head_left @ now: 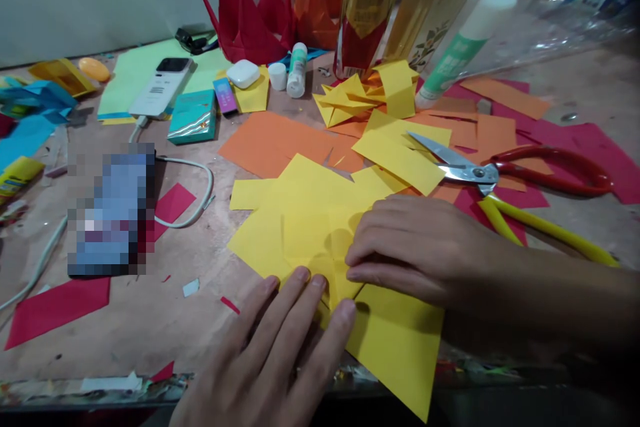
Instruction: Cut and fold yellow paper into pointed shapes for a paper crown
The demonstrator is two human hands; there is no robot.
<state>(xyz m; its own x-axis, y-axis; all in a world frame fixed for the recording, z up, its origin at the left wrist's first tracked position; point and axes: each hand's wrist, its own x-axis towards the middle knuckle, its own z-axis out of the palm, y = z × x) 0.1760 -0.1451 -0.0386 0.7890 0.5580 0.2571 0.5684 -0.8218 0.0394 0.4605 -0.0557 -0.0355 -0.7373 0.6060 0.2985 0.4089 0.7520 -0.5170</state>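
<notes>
The left hand, spread and gripping nothing, lies on yellow paper at the desk's front; the right hand, half-curled, touches it, any pinch unclear; likely creasing, which calls for aligned layers

Matt paper sheet, glossy metal blades

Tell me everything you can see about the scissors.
The scissors lie open, with shiny, metal-looking blades, a round pivot, one red handle and one yellow handle. They rest on paper scraps, blades pointing left, one across yellow paper. The right forearm partly hides the yellow handle.
</notes>
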